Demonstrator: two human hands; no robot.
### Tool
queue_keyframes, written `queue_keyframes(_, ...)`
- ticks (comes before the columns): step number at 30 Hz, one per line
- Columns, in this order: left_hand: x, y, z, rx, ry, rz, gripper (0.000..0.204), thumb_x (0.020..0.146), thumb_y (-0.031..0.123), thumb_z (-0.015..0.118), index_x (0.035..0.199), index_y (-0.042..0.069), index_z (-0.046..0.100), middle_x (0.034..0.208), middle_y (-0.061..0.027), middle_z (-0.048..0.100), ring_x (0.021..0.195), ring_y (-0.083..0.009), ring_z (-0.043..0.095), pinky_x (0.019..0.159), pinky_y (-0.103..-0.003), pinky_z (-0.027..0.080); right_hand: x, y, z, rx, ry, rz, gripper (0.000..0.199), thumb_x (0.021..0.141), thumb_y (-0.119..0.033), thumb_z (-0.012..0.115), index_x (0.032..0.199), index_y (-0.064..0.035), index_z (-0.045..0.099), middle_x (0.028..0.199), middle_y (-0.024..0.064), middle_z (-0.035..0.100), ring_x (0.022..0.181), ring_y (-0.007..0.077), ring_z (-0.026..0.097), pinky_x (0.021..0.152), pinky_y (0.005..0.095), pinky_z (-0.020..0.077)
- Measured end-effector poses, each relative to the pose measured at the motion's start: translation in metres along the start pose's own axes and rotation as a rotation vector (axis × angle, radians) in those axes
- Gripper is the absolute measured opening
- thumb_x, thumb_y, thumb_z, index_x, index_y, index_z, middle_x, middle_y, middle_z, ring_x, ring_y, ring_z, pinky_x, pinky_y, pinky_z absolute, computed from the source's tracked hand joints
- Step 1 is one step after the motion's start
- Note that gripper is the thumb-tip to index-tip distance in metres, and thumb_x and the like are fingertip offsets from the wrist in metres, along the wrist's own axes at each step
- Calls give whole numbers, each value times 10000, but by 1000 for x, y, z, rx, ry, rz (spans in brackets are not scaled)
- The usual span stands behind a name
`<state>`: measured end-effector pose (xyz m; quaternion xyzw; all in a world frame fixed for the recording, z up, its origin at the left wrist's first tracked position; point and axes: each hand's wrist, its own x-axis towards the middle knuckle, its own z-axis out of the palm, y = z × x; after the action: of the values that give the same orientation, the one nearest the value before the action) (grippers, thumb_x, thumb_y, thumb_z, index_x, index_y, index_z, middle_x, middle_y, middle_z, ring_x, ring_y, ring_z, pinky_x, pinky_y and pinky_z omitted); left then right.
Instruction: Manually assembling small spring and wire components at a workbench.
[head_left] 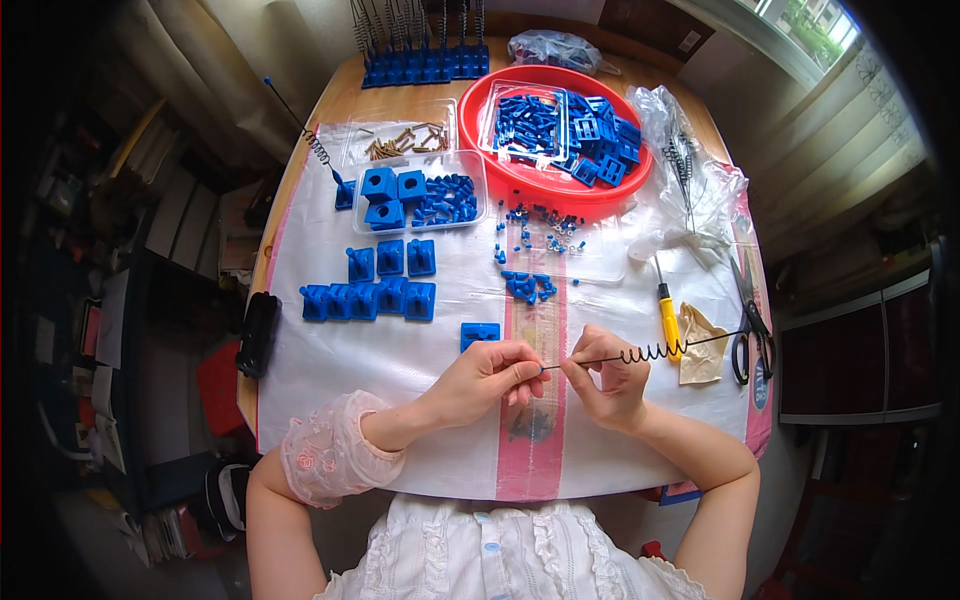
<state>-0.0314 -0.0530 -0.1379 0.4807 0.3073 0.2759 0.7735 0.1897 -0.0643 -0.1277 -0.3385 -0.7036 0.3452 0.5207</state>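
A thin black rod with a spring-like coil (655,353) runs sideways in front of me, its far end reaching over the scissors. My right hand (612,380) pinches the straight part left of the coil. At the rod's left tip, the closed fingers of my left hand (480,382) hold a small blue part (542,369), mostly covered by them. Whether the tip sits inside it I cannot tell. Just beyond my left hand lies a square blue base (480,333). Several similar blue bases (390,258) stand in rows to the left.
A red basin (465,125) of blue parts stands at the back. Left of it are a clear box (400,222) of blue pieces and brass-coloured screws (408,142). Small blue bits (528,286) lie mid-table. A yellow-handled screwdriver (669,320) and scissors (755,335) lie at right.
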Motion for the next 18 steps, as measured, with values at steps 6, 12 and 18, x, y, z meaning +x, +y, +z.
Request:
queue_keyframes(6,0,-1,0,7,2,2,185,1081,129,550,1064,3,685,903,-9,701,716,-17,604,656,-188,496,0,0,0,0,0,-11,162,829,81,735,830,-13,603,717,69,574,600,120,499,520,263,364)
queue_keyframes(12,0,2,2,20,9,5,195,1088,128,536,1059,2,683,894,-11,698,702,-11,587,653,-192,499,-1,2,0,4,-3,-6,159,829,83,734,836,-11,606,717,69,574,599,118,496,522,264,361)
queue_keyframes(18,0,2,2,19,12,8,207,1087,138,538,1023,4,683,876,-10,696,718,-16,608,651,-184,493,0,1,0,-2,-4,-7,156,829,82,733,829,-13,610,714,66,575,601,117,504,518,262,364)
